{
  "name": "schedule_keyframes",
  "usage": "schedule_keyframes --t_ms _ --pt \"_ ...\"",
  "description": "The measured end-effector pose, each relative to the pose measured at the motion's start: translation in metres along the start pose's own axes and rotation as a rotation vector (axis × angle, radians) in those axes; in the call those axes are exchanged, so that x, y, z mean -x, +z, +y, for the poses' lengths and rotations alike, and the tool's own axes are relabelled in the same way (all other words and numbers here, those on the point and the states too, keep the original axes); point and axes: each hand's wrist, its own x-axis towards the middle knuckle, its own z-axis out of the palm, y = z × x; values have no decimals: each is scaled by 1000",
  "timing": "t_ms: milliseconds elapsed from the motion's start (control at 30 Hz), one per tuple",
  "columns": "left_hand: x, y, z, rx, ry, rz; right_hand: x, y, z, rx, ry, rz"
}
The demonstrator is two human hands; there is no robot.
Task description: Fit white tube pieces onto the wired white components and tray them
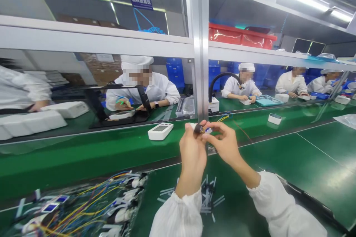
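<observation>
Raised over the green bench, my left hand [194, 148] is closed around a small white-and-black component [198, 128] with thin wires. Close beside it, my right hand [224, 140] pinches a small blue-and-white part [208, 130] between thumb and fingers. Yellow and blue wires [224, 117] stick out above my right hand. Whether the two parts are joined cannot be made out. Below my hands, several pale strips [207, 194] lie scattered on the bench. At the lower left is a pile of wired parts [91, 211] with yellow, blue and purple leads.
A white device with a screen [160, 132] sits on the green conveyor [111, 148], with another white device [274, 119] farther right. A metal post [200, 44] rises just behind my hands. Across the line, several co-workers [144, 85] in white sit working. A red bin [241, 36] rests overhead.
</observation>
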Motion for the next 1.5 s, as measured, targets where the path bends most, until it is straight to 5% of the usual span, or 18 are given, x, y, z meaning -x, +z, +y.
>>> schedule_keyframes --t_ms 167,300,500,700,933,1100,1200,1333,1400,1500 --pt "-1 -7 11 -374 379 -152 -1 -10 -10 26 181 -121" --pt "11 -13 29 -821 623 -370 -1 -22 -30 68 128 -153" --pt "31 -20 30 -1048 639 -603 5 -27 -45 -1 153 -178" --pt "36 -22 23 -807 477 -702 6 -16 -53 60 113 -212" --pt "14 -32 28 -598 234 -535 -6 5 -49 647 -185 -143" --pt "-9 -48 41 -701 120 -549 -9 5 -39 883 -219 -480" --pt "-16 -53 54 -814 184 -538 -9 1 -36 878 -315 -614" --pt "-24 -59 75 -800 340 -368 -13 -9 -33 938 -363 -566" --pt "-27 -64 90 -706 407 -240 -15 -14 -30 1009 -275 -614" --pt "-26 -75 118 -621 591 25 -13 -13 -20 1188 33 -953"
